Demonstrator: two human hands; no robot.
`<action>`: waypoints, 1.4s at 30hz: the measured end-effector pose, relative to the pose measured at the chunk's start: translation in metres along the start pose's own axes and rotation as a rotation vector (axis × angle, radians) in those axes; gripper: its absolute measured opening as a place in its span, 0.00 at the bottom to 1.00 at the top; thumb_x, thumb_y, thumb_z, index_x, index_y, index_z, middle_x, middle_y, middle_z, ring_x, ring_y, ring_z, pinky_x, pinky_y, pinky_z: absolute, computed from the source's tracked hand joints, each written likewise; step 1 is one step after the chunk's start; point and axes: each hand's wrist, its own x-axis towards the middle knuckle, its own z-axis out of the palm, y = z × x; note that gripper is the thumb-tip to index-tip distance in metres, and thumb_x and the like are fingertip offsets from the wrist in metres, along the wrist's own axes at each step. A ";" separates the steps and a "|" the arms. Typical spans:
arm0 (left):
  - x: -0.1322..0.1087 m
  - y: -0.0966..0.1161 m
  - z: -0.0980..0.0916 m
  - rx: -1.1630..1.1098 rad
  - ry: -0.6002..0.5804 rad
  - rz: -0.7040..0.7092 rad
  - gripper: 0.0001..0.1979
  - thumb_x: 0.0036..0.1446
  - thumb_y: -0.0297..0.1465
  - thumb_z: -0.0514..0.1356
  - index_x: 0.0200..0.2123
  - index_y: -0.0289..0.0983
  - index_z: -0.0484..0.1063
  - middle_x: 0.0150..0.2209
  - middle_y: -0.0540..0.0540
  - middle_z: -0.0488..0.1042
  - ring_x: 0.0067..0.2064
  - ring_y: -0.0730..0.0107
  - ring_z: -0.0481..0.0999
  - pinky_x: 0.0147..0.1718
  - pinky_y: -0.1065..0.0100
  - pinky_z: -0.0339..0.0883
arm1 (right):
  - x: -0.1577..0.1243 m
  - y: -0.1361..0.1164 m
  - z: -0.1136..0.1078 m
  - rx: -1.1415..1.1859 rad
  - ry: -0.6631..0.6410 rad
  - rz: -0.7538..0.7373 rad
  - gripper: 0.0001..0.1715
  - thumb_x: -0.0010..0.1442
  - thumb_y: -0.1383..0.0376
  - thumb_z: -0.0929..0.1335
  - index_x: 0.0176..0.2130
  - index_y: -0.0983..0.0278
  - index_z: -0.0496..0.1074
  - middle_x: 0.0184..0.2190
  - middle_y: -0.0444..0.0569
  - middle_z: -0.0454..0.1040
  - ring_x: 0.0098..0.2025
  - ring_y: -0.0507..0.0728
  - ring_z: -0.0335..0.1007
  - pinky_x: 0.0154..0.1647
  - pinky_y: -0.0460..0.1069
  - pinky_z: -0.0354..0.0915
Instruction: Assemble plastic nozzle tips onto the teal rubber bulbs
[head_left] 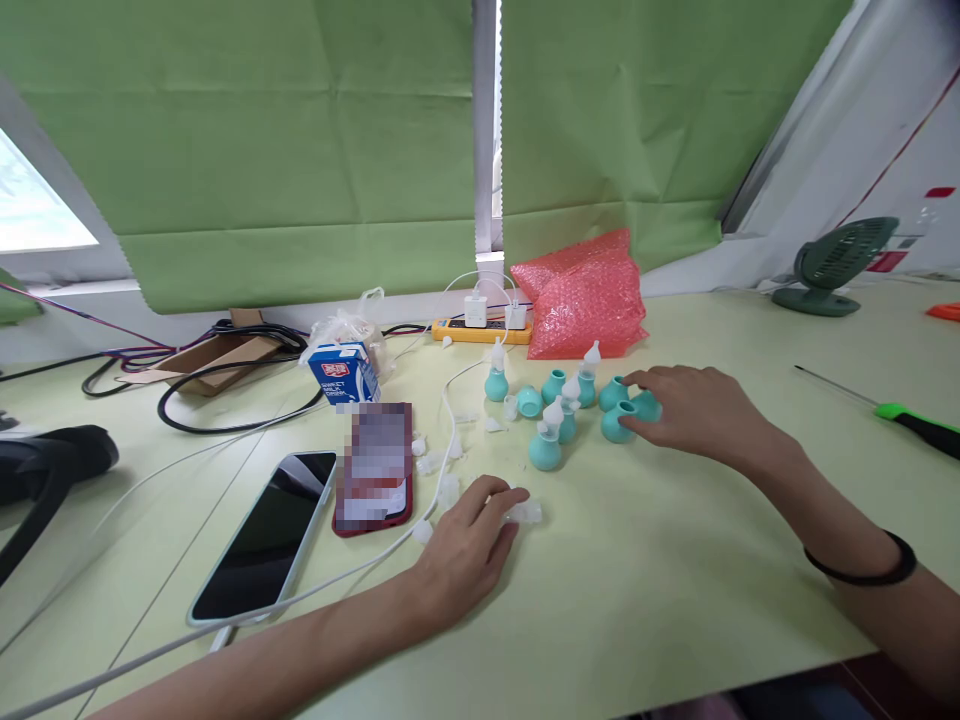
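My left hand (466, 552) rests on the table, its fingers closed on a small clear plastic nozzle piece (526, 513). At the right of a cluster of teal squeeze bulbs, my right hand (694, 410) has its fingers curled round one teal bulb (646, 406). Two open-necked bulbs (619, 422) stand right beside those fingers. Several other bulbs carry translucent nozzles, such as the front one (545, 451) and the back left one (496, 384). One bulb (529, 402) lies on its side. Loose clear plastic parts (448, 490) lie scattered just beyond my left hand.
Left of the parts lie a red-cased phone (375, 470) and another phone (266, 540), with a white cable (352, 575) running past. Behind are a milk carton (345, 374), a yellow power strip (450, 330) and a pink bubble-wrap bag (585, 300). A screwdriver (892, 412) and green fan (844, 265) are at right.
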 end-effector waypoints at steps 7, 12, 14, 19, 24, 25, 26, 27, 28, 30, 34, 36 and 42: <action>0.001 0.002 -0.004 -0.170 0.111 0.021 0.10 0.53 0.25 0.50 0.40 0.37 0.62 0.37 0.44 0.65 0.35 0.73 0.68 0.32 0.71 0.66 | 0.004 0.005 -0.005 0.317 -0.258 -0.086 0.11 0.45 0.57 0.63 0.28 0.62 0.66 0.23 0.44 0.67 0.24 0.53 0.62 0.21 0.45 0.54; 0.004 0.003 -0.005 -0.321 0.185 -0.293 0.10 0.55 0.30 0.50 0.42 0.37 0.60 0.34 0.47 0.68 0.33 0.73 0.69 0.30 0.72 0.67 | -0.007 -0.010 -0.031 0.819 -0.422 -0.486 0.11 0.44 0.62 0.66 0.31 0.63 0.64 0.34 0.46 0.67 0.35 0.53 0.63 0.37 0.48 0.60; 0.003 0.003 -0.005 -0.344 0.196 -0.333 0.10 0.55 0.31 0.50 0.41 0.37 0.60 0.32 0.47 0.68 0.32 0.73 0.68 0.30 0.72 0.67 | -0.015 -0.025 -0.032 0.968 -0.542 -0.642 0.13 0.42 0.66 0.66 0.32 0.64 0.63 0.39 0.48 0.66 0.39 0.53 0.63 0.39 0.48 0.60; 0.003 0.003 -0.006 -0.363 0.202 -0.297 0.15 0.51 0.30 0.55 0.43 0.37 0.59 0.35 0.47 0.69 0.34 0.72 0.69 0.35 0.69 0.65 | -0.032 -0.054 -0.028 1.199 -0.791 -0.764 0.13 0.39 0.74 0.64 0.30 0.64 0.59 0.40 0.50 0.68 0.40 0.54 0.65 0.40 0.49 0.60; 0.003 0.002 -0.007 -0.402 0.216 -0.263 0.10 0.53 0.29 0.53 0.40 0.37 0.63 0.35 0.46 0.68 0.37 0.71 0.68 0.37 0.68 0.63 | -0.032 -0.054 -0.024 1.485 -0.641 -0.605 0.11 0.47 0.67 0.62 0.34 0.64 0.57 0.37 0.52 0.69 0.39 0.56 0.65 0.36 0.50 0.61; 0.003 0.002 -0.007 -0.423 0.226 -0.261 0.10 0.53 0.29 0.53 0.40 0.37 0.63 0.35 0.46 0.68 0.37 0.70 0.67 0.37 0.68 0.63 | -0.032 -0.054 -0.022 1.430 -0.494 -0.551 0.12 0.47 0.66 0.62 0.35 0.65 0.58 0.36 0.51 0.69 0.37 0.56 0.65 0.36 0.50 0.60; 0.003 0.002 -0.007 -0.451 0.231 -0.265 0.10 0.53 0.29 0.52 0.41 0.37 0.63 0.36 0.46 0.68 0.38 0.70 0.67 0.37 0.68 0.63 | -0.032 -0.055 -0.019 1.333 -0.327 -0.502 0.12 0.47 0.66 0.62 0.35 0.65 0.59 0.34 0.51 0.69 0.36 0.56 0.65 0.35 0.50 0.60; 0.004 0.003 -0.007 -0.486 0.231 -0.276 0.10 0.53 0.29 0.52 0.40 0.37 0.63 0.36 0.46 0.68 0.38 0.70 0.67 0.37 0.68 0.63 | -0.032 -0.057 -0.017 1.211 -0.168 -0.469 0.11 0.46 0.67 0.63 0.34 0.65 0.61 0.32 0.50 0.68 0.35 0.55 0.64 0.35 0.49 0.59; 0.004 0.003 -0.007 -0.530 0.221 -0.298 0.09 0.53 0.29 0.53 0.40 0.37 0.64 0.36 0.46 0.68 0.38 0.70 0.67 0.37 0.68 0.63 | -0.033 -0.059 -0.014 1.089 -0.038 -0.457 0.10 0.45 0.68 0.63 0.33 0.65 0.62 0.30 0.49 0.67 0.33 0.55 0.63 0.34 0.49 0.59; 0.006 0.006 -0.009 -0.653 0.168 -0.365 0.09 0.53 0.31 0.53 0.38 0.36 0.65 0.34 0.46 0.68 0.36 0.70 0.67 0.34 0.69 0.64 | -0.035 -0.064 -0.011 0.912 0.096 -0.494 0.08 0.44 0.70 0.63 0.30 0.65 0.63 0.27 0.47 0.65 0.31 0.53 0.62 0.30 0.47 0.58; 0.009 0.012 -0.013 -0.920 0.038 -0.478 0.09 0.51 0.33 0.55 0.35 0.35 0.67 0.31 0.47 0.68 0.29 0.74 0.66 0.28 0.71 0.64 | -0.040 -0.074 -0.005 0.796 0.129 -0.585 0.09 0.45 0.71 0.61 0.32 0.65 0.63 0.28 0.48 0.65 0.30 0.52 0.61 0.27 0.45 0.57; 0.011 0.013 -0.016 -0.985 -0.020 -0.496 0.09 0.49 0.32 0.57 0.34 0.34 0.67 0.30 0.48 0.67 0.29 0.74 0.66 0.29 0.72 0.63 | -0.043 -0.076 -0.001 0.767 0.143 -0.616 0.12 0.45 0.72 0.61 0.34 0.65 0.63 0.26 0.46 0.66 0.29 0.52 0.61 0.27 0.45 0.57; 0.020 0.017 -0.025 -0.940 -0.180 -0.508 0.09 0.49 0.32 0.57 0.33 0.33 0.68 0.26 0.49 0.65 0.26 0.76 0.62 0.24 0.73 0.61 | -0.049 -0.083 0.017 0.688 0.323 -0.585 0.06 0.46 0.72 0.60 0.29 0.65 0.62 0.20 0.44 0.63 0.21 0.50 0.57 0.19 0.44 0.52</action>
